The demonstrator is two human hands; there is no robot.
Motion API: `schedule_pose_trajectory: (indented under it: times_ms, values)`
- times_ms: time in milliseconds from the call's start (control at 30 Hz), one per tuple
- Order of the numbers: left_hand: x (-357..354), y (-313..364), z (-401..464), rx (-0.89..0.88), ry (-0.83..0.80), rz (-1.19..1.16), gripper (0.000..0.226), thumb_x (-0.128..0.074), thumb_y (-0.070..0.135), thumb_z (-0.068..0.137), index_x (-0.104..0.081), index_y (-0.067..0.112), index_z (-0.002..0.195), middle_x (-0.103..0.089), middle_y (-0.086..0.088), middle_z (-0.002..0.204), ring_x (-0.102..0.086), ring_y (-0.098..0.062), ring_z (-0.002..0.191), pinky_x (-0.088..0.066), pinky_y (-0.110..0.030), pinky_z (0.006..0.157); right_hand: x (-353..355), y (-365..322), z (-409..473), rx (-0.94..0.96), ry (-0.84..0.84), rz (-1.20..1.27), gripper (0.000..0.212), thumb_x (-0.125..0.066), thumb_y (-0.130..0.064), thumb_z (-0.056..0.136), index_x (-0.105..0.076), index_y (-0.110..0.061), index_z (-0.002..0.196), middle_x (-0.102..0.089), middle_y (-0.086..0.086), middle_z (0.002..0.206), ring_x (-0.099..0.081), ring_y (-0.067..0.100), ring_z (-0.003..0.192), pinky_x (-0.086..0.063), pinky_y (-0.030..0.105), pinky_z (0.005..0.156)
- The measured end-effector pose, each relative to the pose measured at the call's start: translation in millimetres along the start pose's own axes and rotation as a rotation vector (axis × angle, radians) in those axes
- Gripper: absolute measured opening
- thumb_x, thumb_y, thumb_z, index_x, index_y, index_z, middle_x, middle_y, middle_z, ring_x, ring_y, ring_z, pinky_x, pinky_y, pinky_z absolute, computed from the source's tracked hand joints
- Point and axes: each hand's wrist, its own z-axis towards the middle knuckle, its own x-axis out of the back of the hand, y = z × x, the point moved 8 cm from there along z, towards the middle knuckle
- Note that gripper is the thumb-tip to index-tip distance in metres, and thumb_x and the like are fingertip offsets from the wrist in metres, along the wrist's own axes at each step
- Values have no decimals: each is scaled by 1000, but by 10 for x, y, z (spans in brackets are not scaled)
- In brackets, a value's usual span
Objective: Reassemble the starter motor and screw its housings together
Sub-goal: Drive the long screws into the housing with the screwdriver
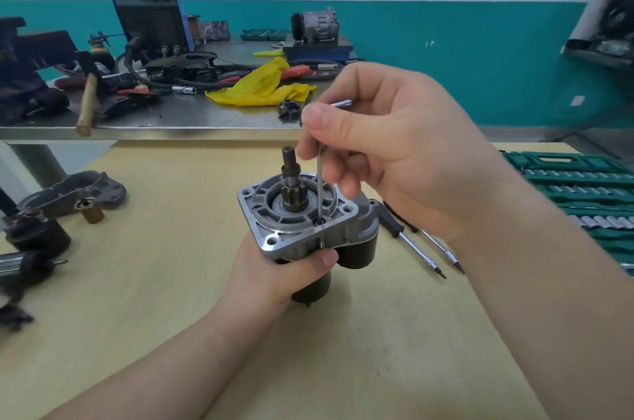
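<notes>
The left hand [274,268] grips the starter motor [305,227], a silver cast-aluminium housing over black cylindrical bodies, from below, thumb curled over its near rim, holding it upright above the middle of the pale wooden tabletop [154,282]. The dark splined pinion shaft [291,179] points up. The right hand [394,151] pinches a thin L-shaped steel hex key [320,186], its tip seated in a screw hole on the flange. Two black-handled screwdrivers [415,244] lie just right of the motor; a green socket case [579,193] sits at the right edge.
</notes>
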Motion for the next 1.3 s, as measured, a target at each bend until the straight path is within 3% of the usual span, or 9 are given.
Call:
schedule_pose_trajectory:
  times_ms: [133,300,400,533,767,900,1033,1133,1300]
  values:
    - [-15,9,11,-2,-6,1,51,-82,22,79,-73,28,128,-76,-3,129,-71,-26,123,-59,-41,99,-11,26,-222,292,309,-159,11,-79,-10,94,-68,-13,91,-74,6,72,-60,14,44,-47,25,42]
    - [-1,10,9,-25,-3,15,47,-83,20,80,-74,29,125,-77,-4,127,-72,-28,120,-59,-45,97,-139,224,-168,228,127,-11,33,-69,-4,97,-79,-30,117,-68,4,81,-44,2,50,-38,7,55]
    - [-21,52,15,-38,-11,10,41,-81,15,80,-76,28,119,-79,-4,120,-76,-24,113,-62,-39,91,-140,153,-258,418,225,-226,49,-63,1,102,-61,-21,146,-56,6,73,-49,20,57,-45,26,56]
    - [-90,138,32,-60,-28,10,39,-80,11,80,-77,33,111,-80,8,108,-76,-8,100,-59,-23,82,-289,-67,-354,674,252,-556,46,-56,13,102,-55,-1,145,-63,15,77,-59,29,73,-52,35,72]
    - [-29,34,6,-7,-7,14,49,-83,23,77,-75,32,124,-77,-2,128,-71,-23,122,-59,-33,95,-201,-179,-85,378,-86,-505,24,-60,-11,105,-74,-7,124,-62,-22,69,-59,-1,59,-43,7,64]
    - [-31,27,9,4,-14,31,52,-83,27,76,-74,32,126,-75,0,131,-70,-22,124,-58,-30,95,-140,-169,47,219,-81,-420,11,-70,-8,100,-80,-7,102,-64,1,55,-58,3,44,-41,8,49]
    - [-14,6,-2,12,-3,37,52,-83,26,77,-74,34,127,-76,1,131,-71,-20,124,-58,-29,95,-15,55,83,-13,43,-272,22,-66,-11,102,-78,-20,119,-55,-1,46,-45,4,35,-33,11,39]
    - [29,-16,-22,15,20,30,53,-83,25,79,-73,28,130,-75,-2,132,-70,-25,126,-57,-41,100,-156,129,30,-128,-182,-44,21,-64,-33,102,-78,-17,101,-50,-1,58,-37,8,46,-25,19,40]
    - [30,-14,-25,21,15,50,52,-82,25,80,-72,26,131,-76,-2,131,-71,-25,124,-56,-43,98,-239,140,-14,-171,-353,44,32,-50,-32,105,-73,-16,121,-51,2,67,-37,14,53,-27,24,42]
